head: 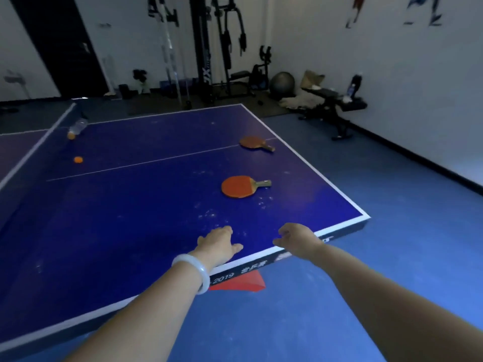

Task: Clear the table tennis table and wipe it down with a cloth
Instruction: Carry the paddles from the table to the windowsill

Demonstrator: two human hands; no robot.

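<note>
Blue table (130, 231), dusty with white specks near its lower right corner. Two red paddles on it at right of centre: near paddle (240, 187), far paddle (254, 142) on the centre line. Orange ball (78, 159) at left; a second ball (71, 136) beside a clear cup (79, 125) by the net, upper left. Left hand (218, 244), fingers spread and empty, over the table edge. Right hand (298, 237), fingers loosely curled, holding nothing. White bangle (201, 273) on left wrist. Weight bench (332, 105) at upper right.

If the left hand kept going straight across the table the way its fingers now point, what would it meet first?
Most likely the nearer red paddle. The left hand points up the table toward it, over bare blue surface with pale specks. Depth is hard to judge, so it might pass just left of the paddle.
</note>
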